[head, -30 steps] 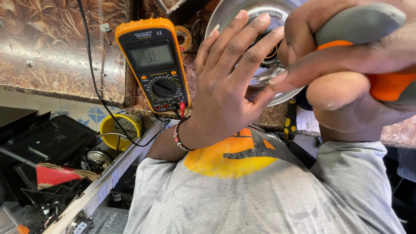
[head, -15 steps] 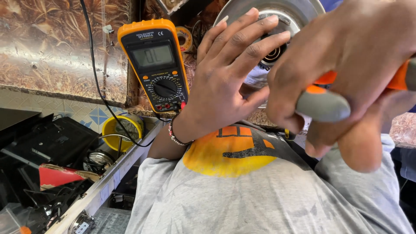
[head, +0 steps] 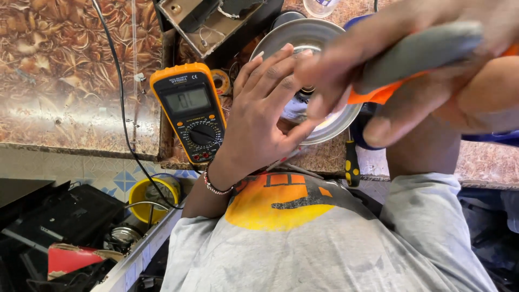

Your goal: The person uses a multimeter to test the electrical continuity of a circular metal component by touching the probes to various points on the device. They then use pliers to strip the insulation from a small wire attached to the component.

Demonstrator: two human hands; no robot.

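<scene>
The left hand (head: pixel 259 116), fingers spread, is pressing on the round silver metal disc (head: pixel 319 81); the right hand (head: pixel 411 70) is gripping a grey-and-orange tool handle (head: pixel 416 54) beside the yellow multimeter (head: pixel 190 111).

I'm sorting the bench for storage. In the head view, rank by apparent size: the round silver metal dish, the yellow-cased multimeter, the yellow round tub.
1. Round silver metal dish, largest, though the hands cover part of it.
2. Yellow-cased multimeter.
3. Yellow round tub, smallest, but it sits lower and farther away, so its rank is unsure.
</scene>
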